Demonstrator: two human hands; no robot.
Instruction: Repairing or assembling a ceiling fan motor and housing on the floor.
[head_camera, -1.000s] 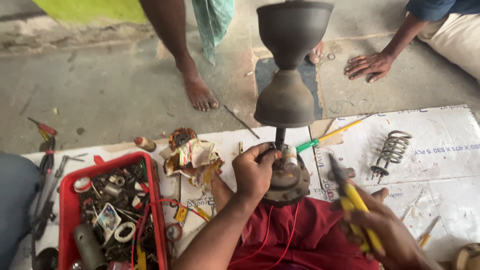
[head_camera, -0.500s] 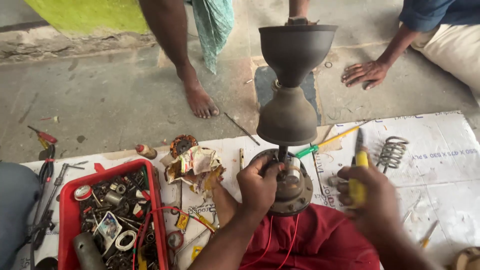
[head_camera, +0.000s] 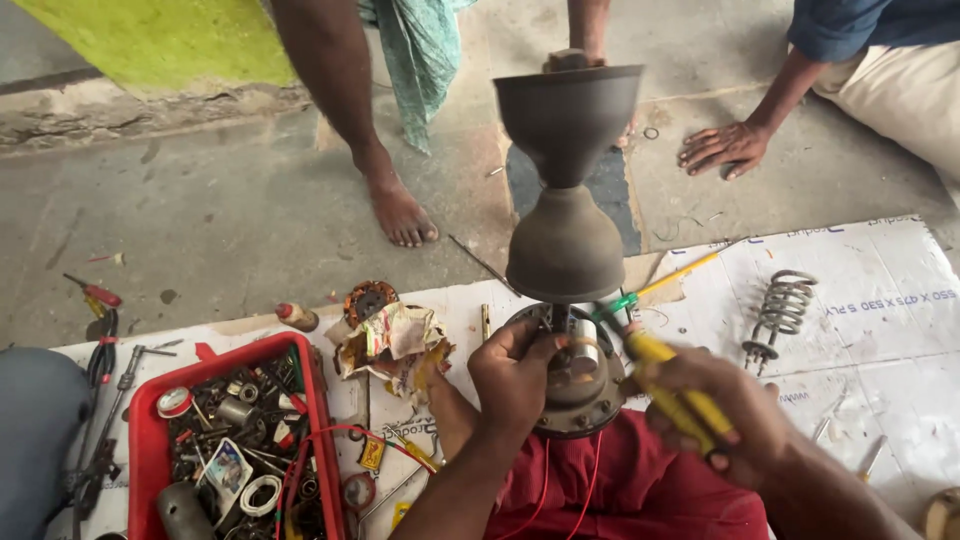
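Motor hub (head_camera: 575, 385): on the red cloth (head_camera: 620, 495), below the dark canopy cups (head_camera: 565, 200).
Left hand (head_camera: 512, 375): fingers clamped on hub's rim; best kept firm.
Right hand (head_camera: 725, 410): fingers closed around yellow-handled pliers (head_camera: 672, 385), tip at hub's right edge; best worked squarely, clear of red wires (head_camera: 590, 480).

- The tool (head_camera: 680, 395) in the right hand (head_camera: 735, 415) has yellow handles.
- The two cone-shaped covers (head_camera: 567, 190) on the rod are dark brown; the round motor body (head_camera: 580, 385) under them is dull grey metal.
- The cloth (head_camera: 620, 490) beneath is red, with thin red wires across it.
- The tray (head_camera: 140, 450) of small parts is bright red.
- The screwdriver (head_camera: 665, 283) is yellow with a green end.
- The coil (head_camera: 780, 315) is grey.
- The board (head_camera: 900, 330) is white.
- The wall (head_camera: 150, 40) is yellow-green.
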